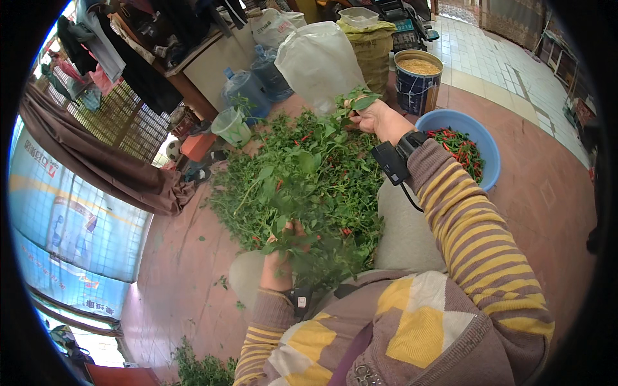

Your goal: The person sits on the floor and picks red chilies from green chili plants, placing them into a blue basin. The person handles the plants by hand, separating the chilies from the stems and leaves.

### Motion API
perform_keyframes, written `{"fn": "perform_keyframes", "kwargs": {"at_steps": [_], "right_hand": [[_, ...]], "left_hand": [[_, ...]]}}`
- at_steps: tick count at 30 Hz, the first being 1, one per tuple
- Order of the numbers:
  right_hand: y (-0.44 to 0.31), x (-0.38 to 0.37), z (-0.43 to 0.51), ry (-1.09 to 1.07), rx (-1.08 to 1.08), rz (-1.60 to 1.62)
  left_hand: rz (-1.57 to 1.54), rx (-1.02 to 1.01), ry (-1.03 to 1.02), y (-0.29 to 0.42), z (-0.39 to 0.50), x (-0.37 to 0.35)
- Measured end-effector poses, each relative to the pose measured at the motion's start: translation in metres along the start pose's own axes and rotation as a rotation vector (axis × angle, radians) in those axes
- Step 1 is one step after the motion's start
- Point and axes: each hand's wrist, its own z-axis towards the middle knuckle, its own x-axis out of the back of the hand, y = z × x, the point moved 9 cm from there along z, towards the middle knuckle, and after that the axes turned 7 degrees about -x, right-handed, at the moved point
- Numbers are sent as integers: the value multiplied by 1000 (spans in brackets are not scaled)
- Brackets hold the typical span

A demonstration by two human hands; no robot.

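Observation:
A big heap of cut chilli plants (333, 193) lies on the floor before my knees, with red chillies showing among the leaves. Close to my lap, my left hand (289, 236) grips a leafy chilli branch (309, 260); foliage hides part of its fingers. My right hand (369, 116) reaches to the far side of the heap, its fingers closed around a leafy chilli sprig (357, 100). To the right of that forearm stands a blue plastic basin (491, 161) holding picked red and green chillies (458, 149).
Behind the heap stand a white plastic sack (318, 62), a yellow woven sack (372, 58) and a bucket of yellow grain (417, 84). Blue water jugs (246, 91) and a small pale bucket (231, 126) are at the back left. More cut greenery (203, 364) lies at lower left.

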Motion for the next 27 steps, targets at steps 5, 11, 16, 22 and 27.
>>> {"fn": "perform_keyframes", "kwargs": {"at_steps": [5, 11, 16, 22, 27], "right_hand": [[-35, 48, -2, -55, -19, 122], [-98, 182, 16, 342, 265, -108], [-146, 292, -22, 897, 72, -1220], [-100, 126, -38, 172, 603, -1066], [-63, -23, -78, -385, 538, -532]], "left_hand": [[-281, -17, -298, 12, -8, -33], [-29, -39, 120, 20, -15, 1], [2, -75, 194, 17, -15, -3], [-51, -15, 137, 8, -3, 0], [-24, -15, 123, 6, -4, 2]]}}
